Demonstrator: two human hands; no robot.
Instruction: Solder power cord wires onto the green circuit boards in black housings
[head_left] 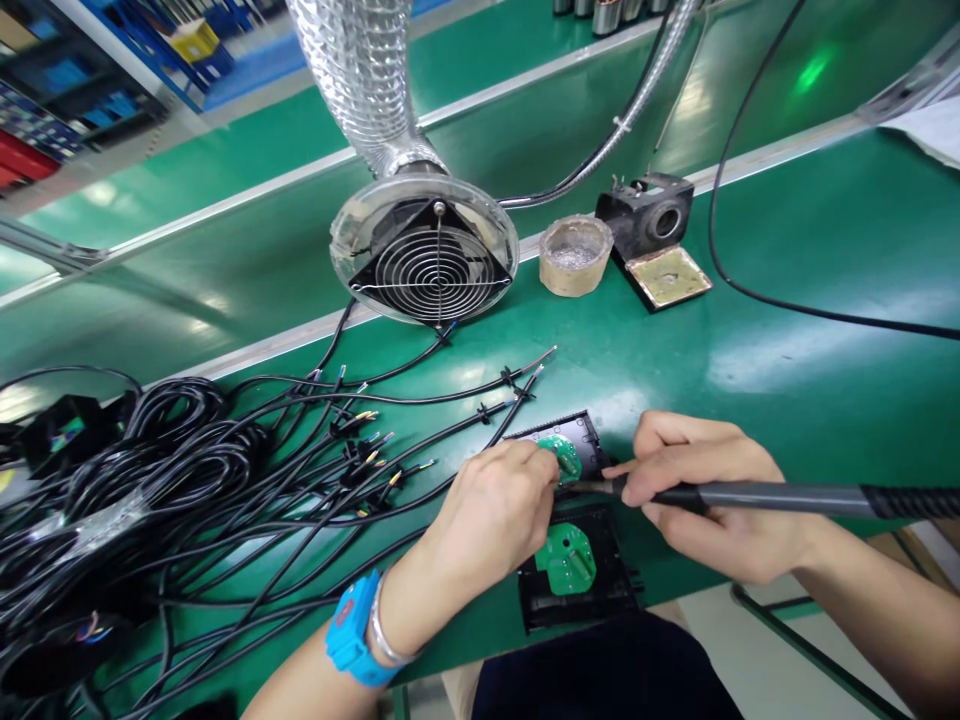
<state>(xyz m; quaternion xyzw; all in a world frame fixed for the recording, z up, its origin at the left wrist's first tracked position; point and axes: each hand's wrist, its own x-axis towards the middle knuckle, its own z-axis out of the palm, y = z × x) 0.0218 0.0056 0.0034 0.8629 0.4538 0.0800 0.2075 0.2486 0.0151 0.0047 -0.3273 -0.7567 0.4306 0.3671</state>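
Observation:
My right hand [716, 490] grips a soldering iron [780, 497] like a pen, its tip pointing left toward my left hand. My left hand [499, 505] is closed in a pinch over the black casing; whatever its fingertips hold is hidden. Beneath the fingers lies a black plastic housing [592, 432] with a green circuit board [568, 458] in it, partly covered by the hand. Closer to me, a second black housing [619, 560] holds another green circuit board [574, 560]. The iron's tip is between the two boards, near my left fingertips.
A heap of black cables [187, 430] with stripped colored ends spreads over the left side. Behind stand a fume extractor fan [439, 270] on a foil duct, a round tub [576, 260] and an iron stand [645, 220] with a sponge [670, 276]. A black cord [817, 310] crosses the right.

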